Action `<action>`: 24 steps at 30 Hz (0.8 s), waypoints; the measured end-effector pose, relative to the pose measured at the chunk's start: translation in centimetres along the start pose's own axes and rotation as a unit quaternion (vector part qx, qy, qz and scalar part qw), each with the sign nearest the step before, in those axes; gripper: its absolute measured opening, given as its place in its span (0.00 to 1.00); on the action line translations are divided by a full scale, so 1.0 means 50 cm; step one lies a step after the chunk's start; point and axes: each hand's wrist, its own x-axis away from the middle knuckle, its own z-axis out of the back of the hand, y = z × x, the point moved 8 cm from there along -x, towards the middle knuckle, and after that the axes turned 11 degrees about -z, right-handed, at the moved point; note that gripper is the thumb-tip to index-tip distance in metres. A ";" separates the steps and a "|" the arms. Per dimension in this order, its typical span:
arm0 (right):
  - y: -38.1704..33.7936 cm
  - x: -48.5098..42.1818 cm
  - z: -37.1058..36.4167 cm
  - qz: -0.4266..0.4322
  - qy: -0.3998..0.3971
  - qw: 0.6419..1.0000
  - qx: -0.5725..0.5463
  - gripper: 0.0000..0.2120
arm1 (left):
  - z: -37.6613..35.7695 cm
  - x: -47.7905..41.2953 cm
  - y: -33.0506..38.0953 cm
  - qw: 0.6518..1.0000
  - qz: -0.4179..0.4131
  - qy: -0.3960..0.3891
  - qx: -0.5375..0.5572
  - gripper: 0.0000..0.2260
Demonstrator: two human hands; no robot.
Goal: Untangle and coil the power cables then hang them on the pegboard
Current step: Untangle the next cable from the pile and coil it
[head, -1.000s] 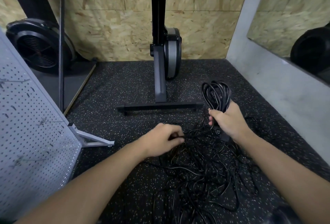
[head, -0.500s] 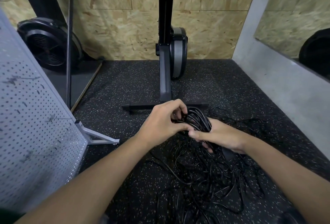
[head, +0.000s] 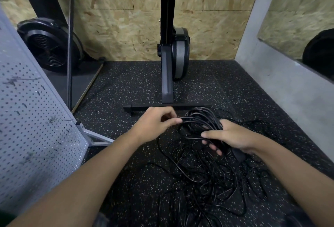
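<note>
My left hand (head: pixel 155 123) pinches one strand at the edge of the black coil (head: pixel 200 120), fingers curled. My right hand (head: pixel 233 139) grips the coil's bundled loops, thumb across the top. I hold the coil over the loose tangle (head: pixel 207 181), which sprawls on the speckled mat (head: pixel 126 85) toward me. Just beyond my hands, the machine's base bar (head: pixel 137 108) crosses the mat. The pegboard (head: pixel 32 127) stands at my left, its foot (head: pixel 95 136) jutting near my forearm. A grey wall (head: pixel 289 91) bounds the right.
</note>
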 end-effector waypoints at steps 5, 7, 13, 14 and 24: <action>0.029 -0.008 0.032 0.003 0.042 0.992 -0.121 0.20 | -0.011 0.022 -0.044 0.996 0.071 -0.005 0.061 0.03; 0.030 -0.008 0.025 0.005 0.055 0.988 -0.147 0.20 | -0.019 0.023 -0.036 0.980 0.123 0.045 0.150 0.03; 0.006 -0.024 -0.008 0.032 0.089 0.986 -0.138 0.13 | -0.070 0.027 -0.020 0.890 0.246 0.174 0.341 0.07; 0.007 -0.029 -0.014 0.030 0.089 0.986 -0.137 0.13 | -0.077 0.027 -0.017 0.877 0.256 0.181 0.364 0.08; -0.018 -0.031 -0.044 0.049 0.086 0.991 -0.091 0.11 | -0.091 0.030 -0.031 0.812 0.282 0.240 0.451 0.07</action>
